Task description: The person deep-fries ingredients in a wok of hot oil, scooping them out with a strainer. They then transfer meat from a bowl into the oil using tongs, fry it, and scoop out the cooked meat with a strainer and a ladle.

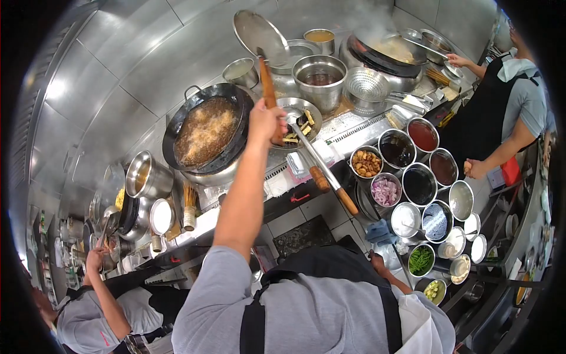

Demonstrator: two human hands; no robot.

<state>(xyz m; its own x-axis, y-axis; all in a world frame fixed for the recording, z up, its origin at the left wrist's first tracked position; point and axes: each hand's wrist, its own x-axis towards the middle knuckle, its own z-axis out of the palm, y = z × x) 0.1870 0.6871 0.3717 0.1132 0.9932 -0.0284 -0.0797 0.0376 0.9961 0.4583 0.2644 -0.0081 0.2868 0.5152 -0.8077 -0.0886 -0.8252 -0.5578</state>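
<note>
My left hand [266, 123] reaches forward, its fingers wrapped round a long wooden handle [268, 85]. What is at the working end of that tool I cannot make out. Left of the hand, a black wok [172, 137] holds bubbling brown oil. Just right of it sits a metal bowl [315, 109] with dark and pale food pieces; long metal utensil handles with wooden ends [319, 179] stick out over the stove's front edge. Low beside my body, my right hand [379, 265] is near a blue cloth [381, 232]; its fingers are too dark and small to read.
A large round metal disc [259, 36] leans behind a steel pot [320, 88]. A strainer [367, 88] sits nearby. Several ingredient and sauce containers [386, 190] stand at right. A co-worker [501, 112] handles a steaming wok [392, 53]; another person [118, 307] is at lower left.
</note>
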